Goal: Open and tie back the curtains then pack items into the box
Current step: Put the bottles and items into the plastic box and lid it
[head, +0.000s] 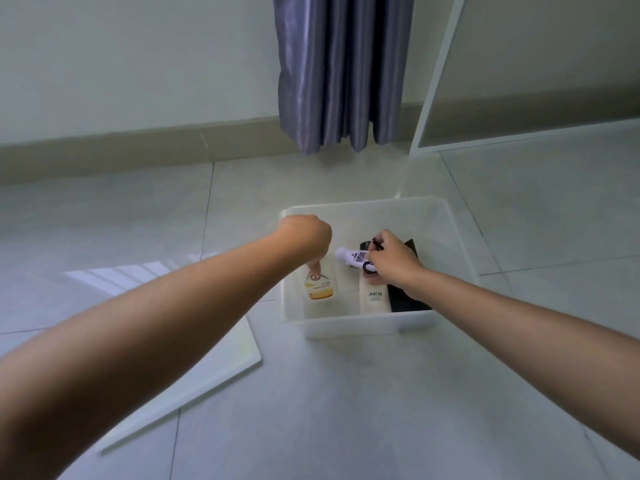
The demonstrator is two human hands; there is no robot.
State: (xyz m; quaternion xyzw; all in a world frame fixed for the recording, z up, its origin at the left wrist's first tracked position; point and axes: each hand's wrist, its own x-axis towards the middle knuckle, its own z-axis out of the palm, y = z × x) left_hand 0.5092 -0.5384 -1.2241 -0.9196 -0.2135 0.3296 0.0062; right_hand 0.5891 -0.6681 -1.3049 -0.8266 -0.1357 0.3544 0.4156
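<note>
While both arms reach into the translucent plastic box on the tiled floor, each hand is busy inside it. Left hand: fingers curled downward over the top of a bottle with a yellow-orange label, which stands against the box's left wall; contact looks like a fingertip grip on its cap, though the cap itself is hidden. Right hand: fingers pinched around a small white device with black cord loops beside the knuckles; device lies roughly level, above the other contents. Under the right hand, a cream tube with printed lettering lies flat on the box bottom, touching a black flat item to its right. Box sits near the middle of the view, just in front of the purple-grey curtain, which hangs gathered in tight folds against the wall, hem just above the floor. White frame stands to the curtain's right. Flat white lid lies on the floor left of the box, partly under the left forearm.
</note>
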